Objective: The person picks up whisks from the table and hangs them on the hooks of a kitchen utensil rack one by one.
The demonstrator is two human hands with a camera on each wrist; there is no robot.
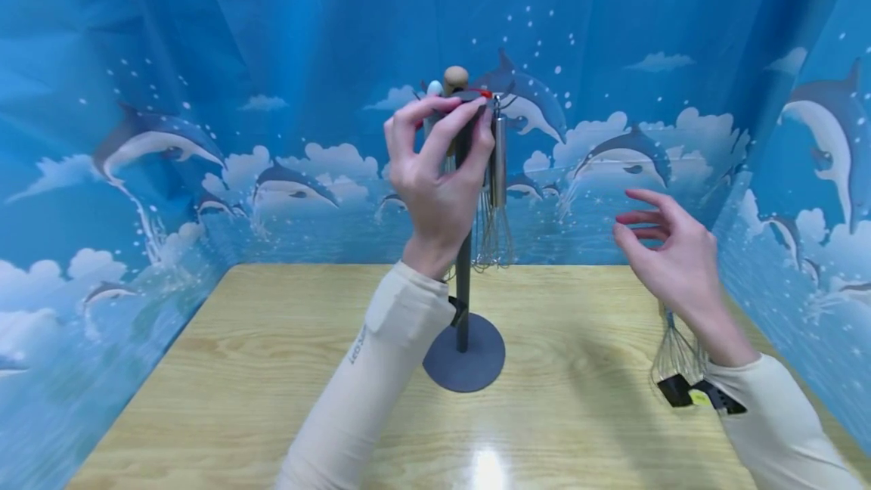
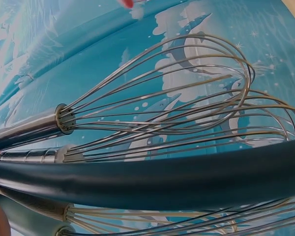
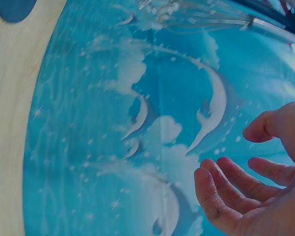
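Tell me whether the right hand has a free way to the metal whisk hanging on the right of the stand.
Probably yes. The right hand is open and holds nothing, raised right of the hanging whisk, with only bare air between them. The left hand grips the top of the stand on the other side, so it should not block.

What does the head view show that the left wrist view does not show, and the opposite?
Only the head view shows both hands: the left hand pinching at the top of the stand, the right hand open and apart, plus the wooden table. Only the left wrist view shows the wire loops of the whisks up close. Both share the hanging whisks, the dark stand pole and the dolphin backdrop.
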